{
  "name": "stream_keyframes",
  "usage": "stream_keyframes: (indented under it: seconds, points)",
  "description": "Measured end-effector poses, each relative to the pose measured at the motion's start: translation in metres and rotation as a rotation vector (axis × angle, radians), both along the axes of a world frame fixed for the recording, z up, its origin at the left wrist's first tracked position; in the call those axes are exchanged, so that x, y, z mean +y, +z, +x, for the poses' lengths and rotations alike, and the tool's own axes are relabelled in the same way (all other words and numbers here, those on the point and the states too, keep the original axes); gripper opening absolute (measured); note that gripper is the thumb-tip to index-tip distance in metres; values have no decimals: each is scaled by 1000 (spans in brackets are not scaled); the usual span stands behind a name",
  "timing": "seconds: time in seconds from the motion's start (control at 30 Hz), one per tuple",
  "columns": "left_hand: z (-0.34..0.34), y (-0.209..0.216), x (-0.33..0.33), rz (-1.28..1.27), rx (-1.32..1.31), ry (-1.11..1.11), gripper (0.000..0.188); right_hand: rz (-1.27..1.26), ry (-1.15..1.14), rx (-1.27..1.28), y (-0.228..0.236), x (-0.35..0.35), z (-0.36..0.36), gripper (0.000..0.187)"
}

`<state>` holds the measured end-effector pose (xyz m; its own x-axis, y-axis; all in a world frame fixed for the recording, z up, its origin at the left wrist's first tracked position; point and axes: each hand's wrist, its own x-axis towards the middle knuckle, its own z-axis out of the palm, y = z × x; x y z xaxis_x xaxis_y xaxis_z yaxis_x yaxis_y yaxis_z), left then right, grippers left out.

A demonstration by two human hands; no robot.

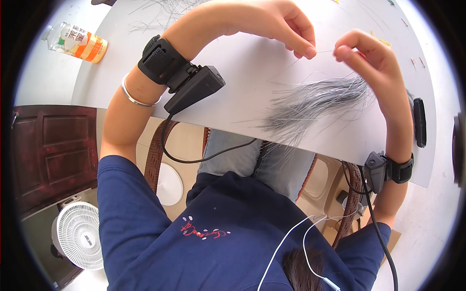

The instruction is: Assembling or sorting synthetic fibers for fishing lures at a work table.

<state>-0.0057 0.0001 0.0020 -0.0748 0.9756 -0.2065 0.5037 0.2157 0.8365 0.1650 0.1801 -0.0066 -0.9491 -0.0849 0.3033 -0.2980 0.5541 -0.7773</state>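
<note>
My left hand [286, 26] is raised over the white table with thumb and forefinger pinched together. My right hand [371, 57], to its right, is pinched in the same way. A very thin grey wire [324, 51] runs between the two fingertips, and a short end of it trails below the left pinch. Under and beside my right hand lies a loose bundle of grey wires [315, 104], fanned out to the left, with some ends reaching past the table's near edge. The far end of that bundle is hidden behind my right hand.
More loose grey wires [162, 14] are spread at the far left of the table [233, 97]. A bottle with an orange label [77, 42] lies beyond them. Yellow ties [381, 39] and a black object [420, 122] sit at the right. Cables hang from both wrist devices.
</note>
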Motion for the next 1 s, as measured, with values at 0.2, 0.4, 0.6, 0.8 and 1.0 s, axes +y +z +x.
stream_keyframes:
  seconds: [0.2,0.4,0.6,0.8,1.0]
  points:
    - [-1,-3,0,1,90,-52,26,-668,32,-75,10,8,5,31]
    - [-3,-2,-1,6,83,17,26,121,-205,11,5,8,3,33]
    - [-7,6,-4,-3,207,144,29,25,-127,-181,8,7,10,36]
    - [-14,6,-2,62,207,190,28,-122,-56,-415,7,10,11,35]
    - [-16,1,-2,53,180,148,30,-394,-3,-128,11,6,7,29]
